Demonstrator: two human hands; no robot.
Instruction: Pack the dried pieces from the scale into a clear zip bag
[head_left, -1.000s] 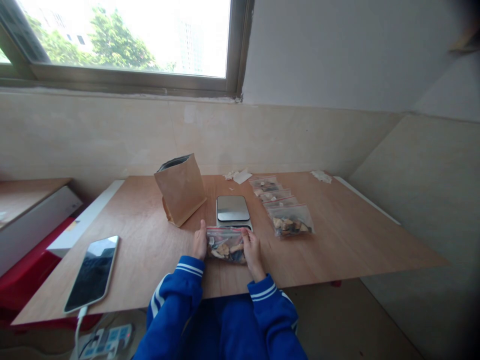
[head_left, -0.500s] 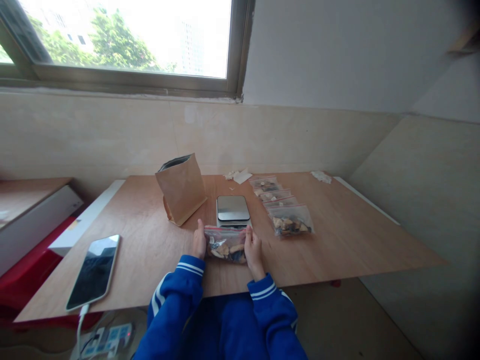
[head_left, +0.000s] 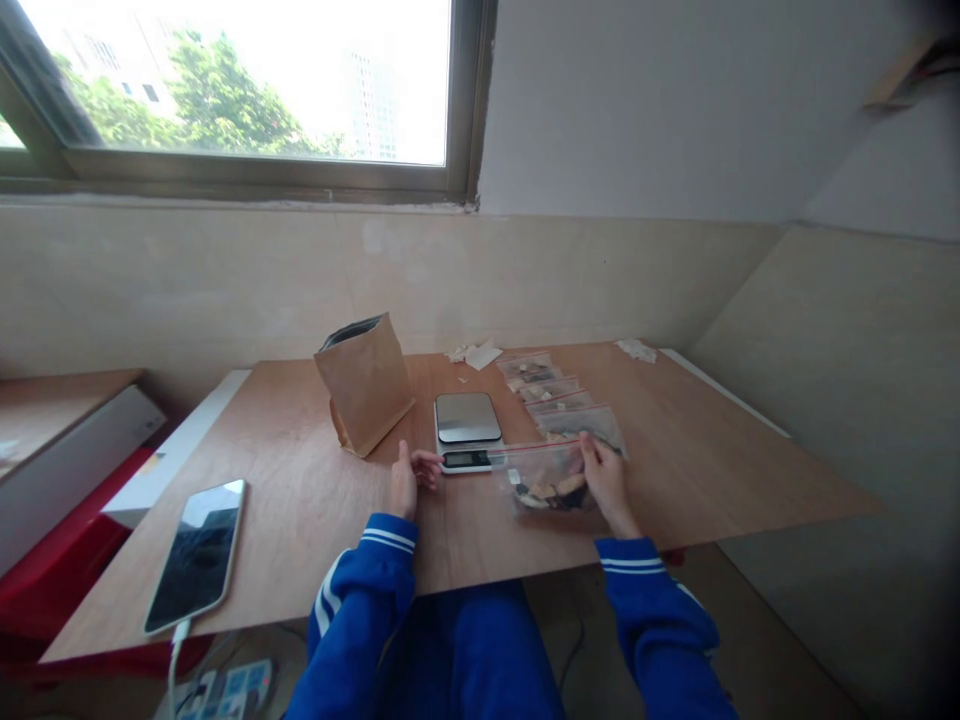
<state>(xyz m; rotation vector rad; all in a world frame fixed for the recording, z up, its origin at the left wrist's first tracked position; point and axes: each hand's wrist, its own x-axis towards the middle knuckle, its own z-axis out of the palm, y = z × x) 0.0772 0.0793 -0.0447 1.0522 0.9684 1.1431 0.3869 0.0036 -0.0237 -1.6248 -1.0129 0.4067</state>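
My right hand (head_left: 606, 484) pinches the upper right corner of a clear zip bag (head_left: 547, 490) with a red seal line. Brown and dark dried pieces lie in the bottom of this bag. It hangs in front of other filled zip bags (head_left: 534, 372) lying in a row, and partly hides the nearest one. My left hand (head_left: 411, 480) holds nothing, its fingers loosely curled and apart, beside the front left corner of a digital kitchen scale (head_left: 466, 418). Nothing rests on the scale's metal plate, and its dark display shows at the front.
A brown paper pouch (head_left: 366, 385) stands with its top open, left of the scale. A phone (head_left: 199, 555) on a charging cable lies at the table's left edge. Scraps of white paper (head_left: 481, 354) are at the back. Below sits a power strip (head_left: 232, 690).
My left hand has let go of the zip bag. My right hand has carried the bag to the right, toward the row of bags, uncovering the scale's display.
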